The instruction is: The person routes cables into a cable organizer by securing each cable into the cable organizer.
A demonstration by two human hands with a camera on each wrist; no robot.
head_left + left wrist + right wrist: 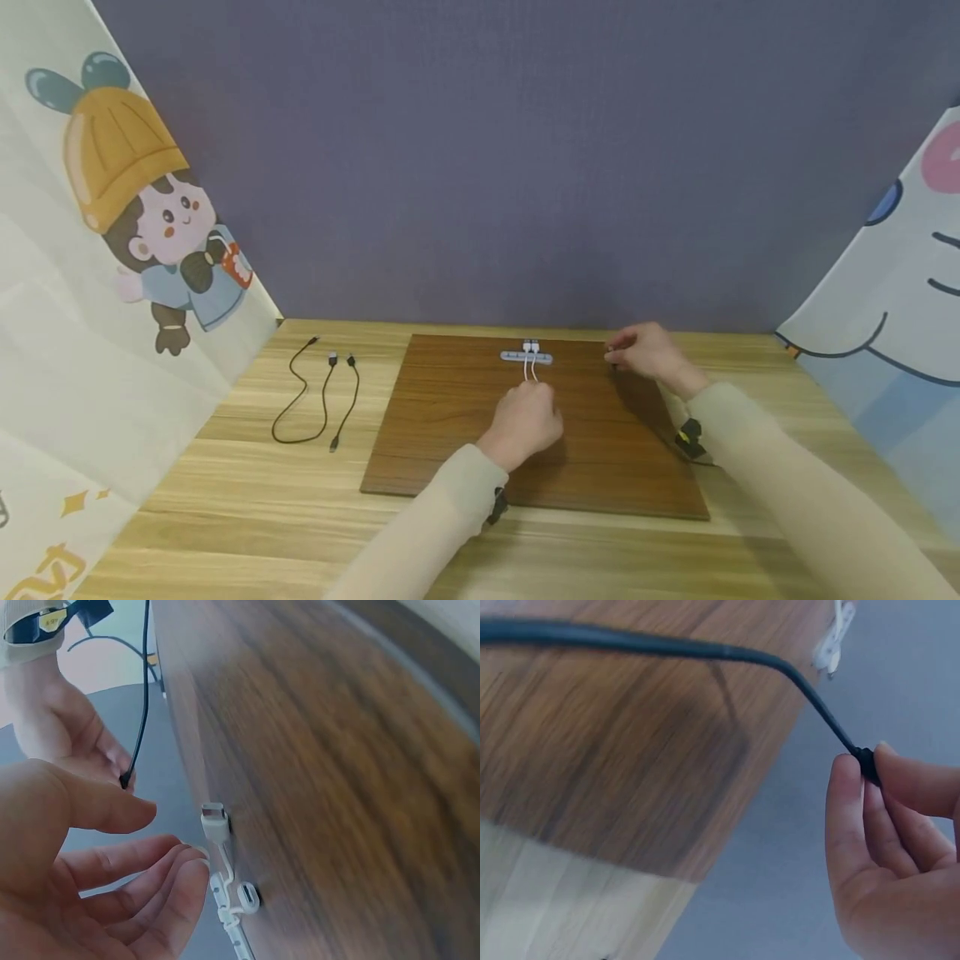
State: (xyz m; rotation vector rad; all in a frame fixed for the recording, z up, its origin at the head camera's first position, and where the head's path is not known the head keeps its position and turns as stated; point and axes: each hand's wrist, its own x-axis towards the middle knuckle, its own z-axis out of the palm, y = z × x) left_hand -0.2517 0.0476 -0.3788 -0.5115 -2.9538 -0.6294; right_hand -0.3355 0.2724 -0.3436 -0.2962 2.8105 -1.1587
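My right hand (647, 350) pinches the black plug end of a black cable (821, 709) between thumb and fingers, over the far right part of the brown board (450, 433). From there the cable hangs down toward the board's right side. My left hand (525, 421) is over the middle of the board, its thumb apart from its loosely bent fingers in the left wrist view. Beyond it, a pale cable clip strip (514, 357) lies near the board's far edge. Two white cables (534, 367) cross the strip, with white USB plugs (215, 823) at their ends.
Two black cables (306, 383) lie on the light wooden table (247, 500), left of the board. A dark grey panel (480, 167) stands behind the table. Printed cloths (60, 275) hang on both sides. Each wrist wears a black device (690, 437).
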